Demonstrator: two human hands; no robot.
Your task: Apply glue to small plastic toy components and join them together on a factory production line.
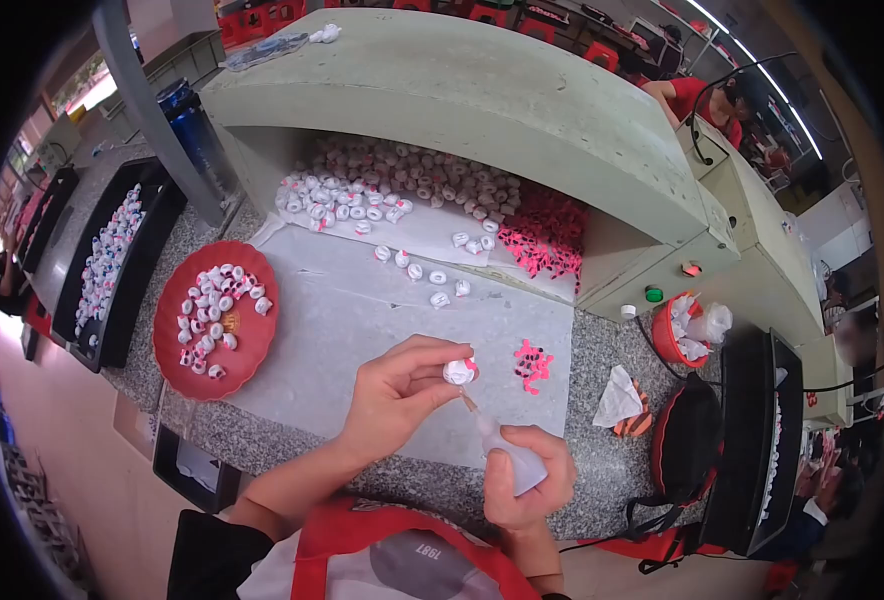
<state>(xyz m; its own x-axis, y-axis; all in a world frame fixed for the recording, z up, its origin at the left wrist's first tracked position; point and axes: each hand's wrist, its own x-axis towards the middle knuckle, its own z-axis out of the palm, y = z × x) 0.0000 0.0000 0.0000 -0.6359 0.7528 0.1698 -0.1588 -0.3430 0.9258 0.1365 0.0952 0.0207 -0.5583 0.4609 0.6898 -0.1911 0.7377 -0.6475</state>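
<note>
My left hand (pixel 397 392) pinches a small round white piece with a pink patch (pixel 460 371) between thumb and fingers, above the papered worktop. Wrapped in my right hand (pixel 532 478) is a translucent squeeze bottle (pixel 517 462), tilted so its thin nozzle points up at the underside of the white piece. The nozzle tip is at or very close to the piece; I cannot tell whether they touch. A small heap of pink and black bits (pixel 533 366) lies on the paper right of my hands. Several loose white pieces (pixel 439 298) sit beyond them.
A pale green hooded box (pixel 462 110) covers piles of white pieces (pixel 362 190) and pink bits (pixel 547 235). At left stand a red scalloped plate (pixel 169 345) and a black tray (pixel 127 330). On the right are a red basket (pixel 669 345) and a black-and-red bag (pixel 687 440).
</note>
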